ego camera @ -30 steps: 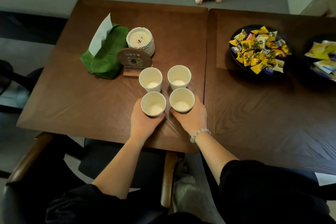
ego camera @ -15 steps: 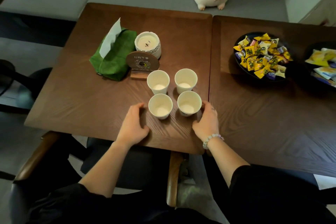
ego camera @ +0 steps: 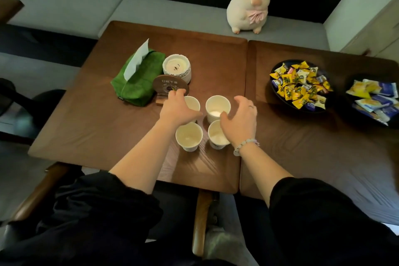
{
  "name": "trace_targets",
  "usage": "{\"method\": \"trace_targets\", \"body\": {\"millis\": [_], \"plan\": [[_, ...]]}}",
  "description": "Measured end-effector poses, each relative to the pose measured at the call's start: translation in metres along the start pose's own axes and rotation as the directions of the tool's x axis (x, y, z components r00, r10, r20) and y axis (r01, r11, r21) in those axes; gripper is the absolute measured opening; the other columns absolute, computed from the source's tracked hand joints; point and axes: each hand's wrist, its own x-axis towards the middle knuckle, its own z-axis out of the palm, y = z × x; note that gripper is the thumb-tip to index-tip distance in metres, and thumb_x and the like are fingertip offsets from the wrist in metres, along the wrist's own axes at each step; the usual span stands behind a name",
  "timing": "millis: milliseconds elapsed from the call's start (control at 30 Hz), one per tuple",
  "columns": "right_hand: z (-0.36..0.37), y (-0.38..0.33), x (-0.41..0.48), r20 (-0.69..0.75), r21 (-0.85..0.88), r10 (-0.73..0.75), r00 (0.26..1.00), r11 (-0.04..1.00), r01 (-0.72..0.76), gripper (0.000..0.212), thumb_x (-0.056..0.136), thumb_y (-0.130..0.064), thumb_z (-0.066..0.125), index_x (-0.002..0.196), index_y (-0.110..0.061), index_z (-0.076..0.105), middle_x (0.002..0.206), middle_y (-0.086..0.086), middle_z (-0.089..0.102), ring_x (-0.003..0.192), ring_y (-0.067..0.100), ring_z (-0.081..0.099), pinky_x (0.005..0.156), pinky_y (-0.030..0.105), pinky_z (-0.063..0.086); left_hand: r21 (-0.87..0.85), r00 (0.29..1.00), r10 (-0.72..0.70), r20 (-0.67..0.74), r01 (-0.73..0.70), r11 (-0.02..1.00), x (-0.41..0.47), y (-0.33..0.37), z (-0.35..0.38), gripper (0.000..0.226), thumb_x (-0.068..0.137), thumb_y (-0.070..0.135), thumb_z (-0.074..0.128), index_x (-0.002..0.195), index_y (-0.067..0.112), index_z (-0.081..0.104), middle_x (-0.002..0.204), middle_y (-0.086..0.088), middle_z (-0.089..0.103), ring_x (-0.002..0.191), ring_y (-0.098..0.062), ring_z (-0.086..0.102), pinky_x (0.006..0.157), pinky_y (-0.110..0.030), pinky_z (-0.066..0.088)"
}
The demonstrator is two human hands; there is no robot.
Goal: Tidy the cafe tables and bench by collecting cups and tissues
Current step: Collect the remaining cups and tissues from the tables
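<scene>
Hands have shifted to the white paper cups [ego camera: 217,107] nearest the green fabric tissue pouch [ego camera: 138,86]: left hand [ego camera: 179,109] grip unclear, right hand [ego camera: 239,121] spread open; all four cups uncollected.

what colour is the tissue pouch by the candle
The tissue pouch is green, with a white tissue poking out; clearest in the head view.

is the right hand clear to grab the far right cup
Likely yes: the right hand hovers open beside the far right cup, thumb near its rim, nothing between them. The near right cup sits under the palm and might get nudged.
</scene>
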Motion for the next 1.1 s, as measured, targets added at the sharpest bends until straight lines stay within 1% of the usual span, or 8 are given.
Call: {"method": "trace_targets", "body": {"millis": [100,200,300,500,667,833,900,1100], "plan": [[0.004,-0.009,-0.011,0.045,-0.068,-0.175,0.984,0.982,0.178,0.051,0.077,-0.029,0.066,0.122,-0.010,0.051,0.125,0.010,0.052,0.117,0.029,0.044,0.091,0.037,0.040,0.073,1.000,0.011,0.018,-0.012,0.997,0.004,-0.002,0.012,0.092,0.069,0.041,0.080,0.141,0.012,0.031,0.140,-0.010,0.033,0.128,-0.032,0.042,0.102,-0.042,0.040],[0.008,-0.008,-0.028,0.152,-0.143,-0.355,0.922,0.915,0.376,0.054,0.076,-0.041,0.068,0.121,-0.014,0.055,0.126,0.007,0.053,0.120,0.026,0.044,0.096,0.038,0.039,0.090,0.999,0.040,-0.012,-0.039,0.995,0.005,-0.004,0.016,0.081,0.071,0.034,0.079,0.137,0.013,0.037,0.136,-0.008,0.035,0.121,-0.032,0.048,0.095,-0.042,0.043],[0.014,0.003,-0.042,0.257,-0.180,-0.437,0.862,0.855,0.487,0.060,0.075,-0.049,0.067,0.126,-0.020,0.054,0.129,0.004,0.053,0.124,0.023,0.044,0.101,0.042,0.036,0.112,0.997,0.072,-0.020,-0.069,0.991,0.007,-0.005,0.014,0.075,0.075,0.032,0.076,0.138,0.013,0.039,0.137,-0.008,0.036,0.118,-0.031,0.052,0.092,-0.040,0.044],[0.022,0.024,-0.050,0.218,-0.285,-0.438,0.872,0.826,0.486,0.050,0.078,-0.049,0.063,0.117,-0.018,0.064,0.119,0.009,0.062,0.112,0.029,0.058,0.099,0.048,0.040,0.114,0.997,0.079,0.011,-0.080,0.990,0.008,-0.007,0.011,0.078,0.075,0.034,0.077,0.140,0.016,0.037,0.139,-0.006,0.035,0.119,-0.028,0.051,0.095,-0.040,0.044],[0.024,0.032,-0.051,0.202,-0.317,-0.405,0.892,0.835,0.450,0.050,0.081,-0.045,0.064,0.123,-0.017,0.059,0.126,0.009,0.058,0.121,0.029,0.052,0.107,0.049,0.030,0.092,0.997,0.077,0.014,-0.078,0.993,0.005,-0.005,0.005,0.076,0.075,0.035,0.076,0.139,0.016,0.039,0.138,-0.005,0.036,0.119,-0.027,0.050,0.095,-0.038,0.043],[0.027,0.033,-0.050,0.163,-0.288,-0.415,0.895,0.847,0.446,0.042,0.081,-0.027,0.068,0.120,-0.013,0.061,0.122,0.012,0.060,0.115,0.033,0.056,0.096,0.047,0.044,0.030,0.986,0.112,-0.125,-0.109,0.994,-0.009,0.005,-0.031,0.070,0.076,0.035,0.074,0.137,0.018,0.043,0.137,-0.004,0.040,0.123,-0.022,0.046,0.099,-0.033,0.037],[0.030,0.032,-0.050,0.137,-0.290,-0.415,0.900,0.852,0.437,0.039,0.081,-0.024,0.068,0.117,-0.012,0.063,0.120,0.013,0.061,0.112,0.033,0.058,0.093,0.048,0.046,0.014,0.977,0.134,-0.165,-0.134,0.991,-0.021,0.007,-0.051,0.069,0.075,0.034,0.074,0.135,0.019,0.045,0.134,-0.002,0.041,0.121,-0.019,0.047,0.095,-0.030,0.037],[0.032,0.032,-0.048,0.092,-0.293,-0.437,0.895,0.847,0.443,0.035,0.079,-0.020,0.070,0.113,-0.012,0.065,0.116,0.012,0.063,0.109,0.031,0.059,0.089,0.047,0.049,0.050,0.971,0.216,-0.098,-0.212,0.976,-0.067,0.002,-0.071,0.072,0.068,0.036,0.080,0.131,0.024,0.048,0.128,0.003,0.046,0.117,-0.014,0.047,0.087,-0.021,0.031]]}}
